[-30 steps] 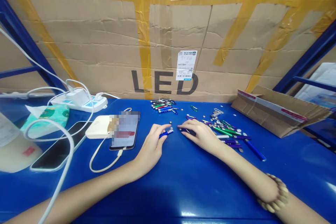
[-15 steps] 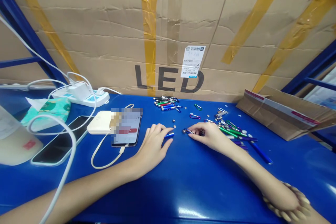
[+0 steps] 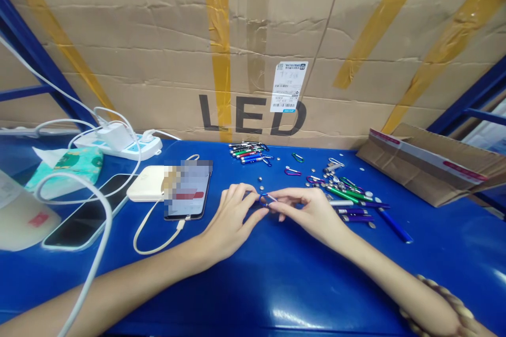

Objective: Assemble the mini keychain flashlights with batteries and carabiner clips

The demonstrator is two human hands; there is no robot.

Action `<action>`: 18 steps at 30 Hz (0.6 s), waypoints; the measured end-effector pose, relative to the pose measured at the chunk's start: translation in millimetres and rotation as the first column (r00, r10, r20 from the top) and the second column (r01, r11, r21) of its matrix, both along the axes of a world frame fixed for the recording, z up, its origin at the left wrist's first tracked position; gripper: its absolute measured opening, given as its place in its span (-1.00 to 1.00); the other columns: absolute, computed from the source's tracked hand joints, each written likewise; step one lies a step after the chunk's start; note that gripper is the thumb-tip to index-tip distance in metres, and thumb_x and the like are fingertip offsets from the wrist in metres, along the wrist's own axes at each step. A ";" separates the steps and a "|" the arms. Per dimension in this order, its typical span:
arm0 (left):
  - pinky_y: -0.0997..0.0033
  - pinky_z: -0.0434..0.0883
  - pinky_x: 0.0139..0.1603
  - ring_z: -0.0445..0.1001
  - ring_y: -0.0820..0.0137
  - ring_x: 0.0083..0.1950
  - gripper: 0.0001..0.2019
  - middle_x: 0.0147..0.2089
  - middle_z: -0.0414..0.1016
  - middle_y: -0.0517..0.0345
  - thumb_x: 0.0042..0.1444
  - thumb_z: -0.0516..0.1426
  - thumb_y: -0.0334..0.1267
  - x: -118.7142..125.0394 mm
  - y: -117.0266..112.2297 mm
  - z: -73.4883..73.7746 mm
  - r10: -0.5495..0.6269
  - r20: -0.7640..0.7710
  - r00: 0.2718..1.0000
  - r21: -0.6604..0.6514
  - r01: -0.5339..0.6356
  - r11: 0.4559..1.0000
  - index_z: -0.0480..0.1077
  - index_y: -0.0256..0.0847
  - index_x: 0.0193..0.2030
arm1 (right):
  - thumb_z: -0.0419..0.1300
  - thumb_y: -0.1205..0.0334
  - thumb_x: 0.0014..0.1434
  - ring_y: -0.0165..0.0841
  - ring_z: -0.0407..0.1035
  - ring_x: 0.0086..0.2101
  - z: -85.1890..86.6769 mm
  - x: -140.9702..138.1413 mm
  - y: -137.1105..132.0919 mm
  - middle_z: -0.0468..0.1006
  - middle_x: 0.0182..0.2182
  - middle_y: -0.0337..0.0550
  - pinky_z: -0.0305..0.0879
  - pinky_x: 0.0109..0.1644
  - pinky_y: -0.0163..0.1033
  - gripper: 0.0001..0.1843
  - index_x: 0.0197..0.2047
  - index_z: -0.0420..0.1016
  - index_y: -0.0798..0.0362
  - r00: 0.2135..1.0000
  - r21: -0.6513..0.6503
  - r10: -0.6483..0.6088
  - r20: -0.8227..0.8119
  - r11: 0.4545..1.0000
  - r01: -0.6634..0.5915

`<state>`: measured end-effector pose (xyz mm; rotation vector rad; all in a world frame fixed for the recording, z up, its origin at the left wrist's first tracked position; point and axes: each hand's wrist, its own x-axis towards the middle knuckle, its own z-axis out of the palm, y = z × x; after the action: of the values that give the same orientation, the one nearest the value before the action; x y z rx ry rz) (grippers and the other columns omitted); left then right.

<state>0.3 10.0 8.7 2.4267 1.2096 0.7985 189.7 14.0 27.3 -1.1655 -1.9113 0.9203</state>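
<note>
My left hand (image 3: 233, 216) curls around a small blue penlight, which its fingers almost entirely hide. My right hand (image 3: 312, 211) pinches a blue carabiner clip (image 3: 267, 200) between finger and thumb, and the clip touches the tip of the penlight between my hands. Beyond them lie a tidy bunch of coloured penlights (image 3: 245, 153), a purple carabiner (image 3: 292, 171) and a green carabiner (image 3: 298, 157). A loose heap of penlight bodies and clips (image 3: 342, 195) sits right of my right hand. Small button cells (image 3: 264, 179) are scattered nearby.
The work surface is a glossy blue table (image 3: 296, 284). To the left are a white power bank (image 3: 145, 184), a phone with a blurred screen (image 3: 187, 189), a second phone (image 3: 85, 218), a power strip (image 3: 118, 146) and white cables. A flattened cardboard box (image 3: 425, 166) stands at the right.
My hands have come together at the middle. The right hand has brought the blue carabiner clip up to the penlight in my left hand, which now sits inside the left fingers.
</note>
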 end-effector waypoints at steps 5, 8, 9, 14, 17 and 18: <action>0.27 0.17 -0.04 0.23 0.32 -0.02 -0.80 -0.05 0.31 0.12 0.27 -0.09 -0.22 -1.5 -0.3 2.0 -0.114 0.040 0.993 -0.005 0.114 0.993 0.33 -0.12 -0.15 | 0.12 0.11 0.15 -0.48 0.41 -0.52 1.9 -5.3 -5.5 0.55 -0.53 -0.20 0.39 -0.35 -0.38 -0.65 -0.08 0.51 0.12 0.997 -0.040 0.037 -0.065 0.998 -0.039; 0.27 0.17 -0.04 0.24 0.32 -0.04 -0.81 -0.06 0.32 0.11 0.26 -0.08 -0.20 -1.7 -0.1 4.6 -0.101 0.063 0.993 -0.056 0.105 0.993 0.31 -0.13 -0.13 | 0.11 0.11 0.16 -0.49 0.40 -0.51 3.4 -5.2 -6.4 0.55 -0.48 -0.19 0.39 -0.36 -0.38 -0.65 -0.05 0.50 0.10 0.997 -0.041 0.045 -0.067 0.998 -0.048; 0.27 0.17 -0.05 0.24 0.32 -0.05 -0.81 -0.06 0.32 0.11 0.25 -0.07 -0.19 -1.7 0.0 5.2 -0.094 0.067 0.993 -0.071 0.099 0.993 0.30 -0.14 -0.14 | 0.12 0.11 0.15 -0.49 0.40 -0.51 3.6 -5.4 -6.8 0.55 -0.47 -0.19 0.39 -0.36 -0.38 -0.65 -0.05 0.50 0.09 0.997 -0.041 0.048 -0.068 0.998 -0.051; 0.29 0.16 -0.05 0.25 0.34 -0.08 -0.83 -0.11 0.34 0.12 0.26 -0.11 -0.24 -2.3 -0.5 6.5 -0.104 0.099 0.990 -0.076 0.112 0.991 0.27 -0.16 -0.19 | 0.20 0.10 0.07 -0.48 0.40 -0.55 4.9 -6.4 -7.3 0.55 -0.51 -0.19 0.39 -0.39 -0.37 -0.65 -0.12 0.53 0.11 0.996 -0.045 0.017 -0.084 0.999 -0.020; 0.27 0.16 -0.03 0.26 0.35 -0.12 -0.84 -0.16 0.35 0.12 0.26 -0.14 -0.27 -3.0 -1.6 7.5 -0.047 0.150 0.988 -0.098 0.062 0.993 0.23 -0.16 -0.20 | 0.23 0.09 0.02 -0.45 0.41 -0.55 7.5 -6.3 -6.5 0.55 -0.53 -0.18 0.41 -0.39 -0.35 -0.67 -0.20 0.56 0.13 0.993 -0.073 -0.018 -0.119 0.997 0.010; 0.27 0.17 -0.03 0.27 0.35 -0.13 -0.84 -0.17 0.35 0.13 0.26 -0.15 -0.28 -3.2 -2.0 8.1 -0.033 0.165 0.986 -0.108 0.052 0.993 0.22 -0.16 -0.21 | 0.23 0.08 0.02 -0.44 0.42 -0.54 8.4 -6.2 -6.3 0.54 -0.54 -0.17 0.41 -0.38 -0.35 -0.67 -0.21 0.56 0.13 0.991 -0.084 -0.025 -0.134 0.996 0.014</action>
<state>-2.9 7.9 16.8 2.2424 1.1064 0.8740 183.5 7.7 35.6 -1.1377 -1.7652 1.0501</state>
